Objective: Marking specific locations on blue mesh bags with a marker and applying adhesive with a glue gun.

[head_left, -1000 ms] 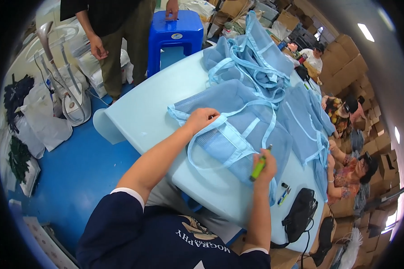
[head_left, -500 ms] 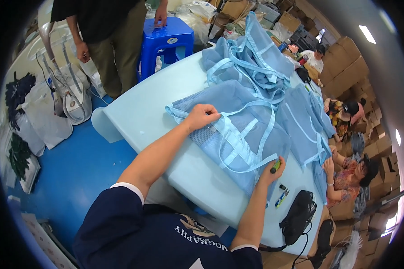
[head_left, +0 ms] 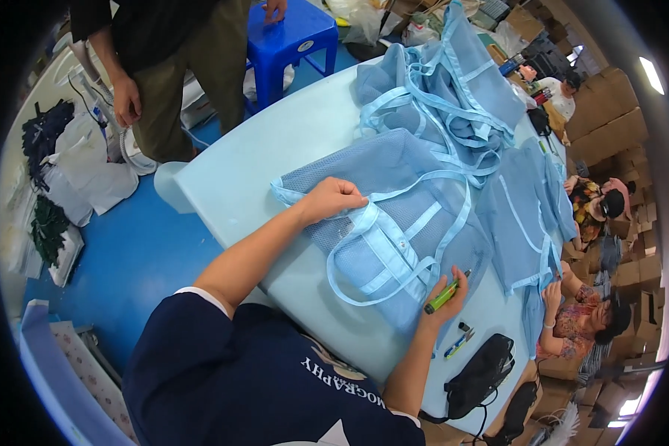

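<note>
A light blue mesh tote bag (head_left: pixel 383 160) with paler blue trim and straps lies on the table before me. My left hand (head_left: pixel 334 199) pinches its trim near the upper edge, beside a strap end. My right hand (head_left: pixel 446 299) holds a green marker (head_left: pixel 440 297), its tip pointing up and away, over the bag's lower right part. A strap loop hangs over the pocket panel (head_left: pixel 386 249). On the table just below my right hand lie a small black cap (head_left: pixel 464 326) and yellow-and-blue thread snips (head_left: pixel 459 344).
More blue mesh bags (head_left: pixel 453 97) are heaped at the far side, others (head_left: pixel 524 215) to the right. A black pouch (head_left: pixel 479 375) with cords lies near right. A person (head_left: pixel 175 67) stands by a blue stool (head_left: pixel 293 44); co-workers (head_left: pixel 583 320) sit along the right.
The view has shifted slightly. A bag strap has dropped into a loop toward me, away from my right hand, and the marker now shows more fully. My left hand still pinches the trim.
</note>
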`<state>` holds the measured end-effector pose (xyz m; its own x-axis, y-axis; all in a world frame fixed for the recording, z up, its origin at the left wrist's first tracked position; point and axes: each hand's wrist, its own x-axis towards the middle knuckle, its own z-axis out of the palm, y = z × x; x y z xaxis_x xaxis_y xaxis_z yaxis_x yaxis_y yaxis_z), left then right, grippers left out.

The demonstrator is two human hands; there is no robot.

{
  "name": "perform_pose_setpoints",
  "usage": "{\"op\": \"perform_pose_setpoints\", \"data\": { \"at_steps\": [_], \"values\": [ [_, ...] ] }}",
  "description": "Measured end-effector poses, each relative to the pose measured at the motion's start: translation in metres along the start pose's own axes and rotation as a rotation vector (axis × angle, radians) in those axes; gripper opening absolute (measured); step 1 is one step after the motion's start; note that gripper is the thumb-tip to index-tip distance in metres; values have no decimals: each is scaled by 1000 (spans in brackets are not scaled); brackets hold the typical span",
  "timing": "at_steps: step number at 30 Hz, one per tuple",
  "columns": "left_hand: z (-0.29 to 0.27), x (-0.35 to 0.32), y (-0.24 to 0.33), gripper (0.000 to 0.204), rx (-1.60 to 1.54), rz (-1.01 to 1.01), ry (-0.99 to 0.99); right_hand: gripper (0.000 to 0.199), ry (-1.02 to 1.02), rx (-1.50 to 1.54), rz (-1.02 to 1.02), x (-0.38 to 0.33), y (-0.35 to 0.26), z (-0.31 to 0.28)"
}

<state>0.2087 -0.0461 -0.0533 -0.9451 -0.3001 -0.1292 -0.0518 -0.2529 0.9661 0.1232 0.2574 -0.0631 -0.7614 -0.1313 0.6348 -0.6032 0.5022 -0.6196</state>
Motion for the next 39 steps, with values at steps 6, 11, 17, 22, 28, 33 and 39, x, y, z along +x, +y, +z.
{"op": "perform_pose_setpoints", "data": {
  "at_steps": [6,11,17,22,28,33,39],
  "values": [
    [8,-6,15,19,78,-111,101,34,-210,-8,-372,13,-96,-14],
    [30,-23,31,18,162,-122,143,46,-459,207,-313,6,-148,13],
    [55,-44,10,21,196,-51,316,50,-366,222,-171,-18,-167,41],
    [62,-60,14,21,110,-199,271,48,-400,171,-131,-33,-143,30],
    [60,-55,-3,20,17,-287,405,45,-501,53,-303,-51,-111,-8],
    [79,-39,12,19,-26,-339,418,38,-537,-167,-417,-69,-71,-39],
    [68,-29,14,16,-278,-360,438,34,-501,68,-452,-46,-60,-39]
  ]
}}
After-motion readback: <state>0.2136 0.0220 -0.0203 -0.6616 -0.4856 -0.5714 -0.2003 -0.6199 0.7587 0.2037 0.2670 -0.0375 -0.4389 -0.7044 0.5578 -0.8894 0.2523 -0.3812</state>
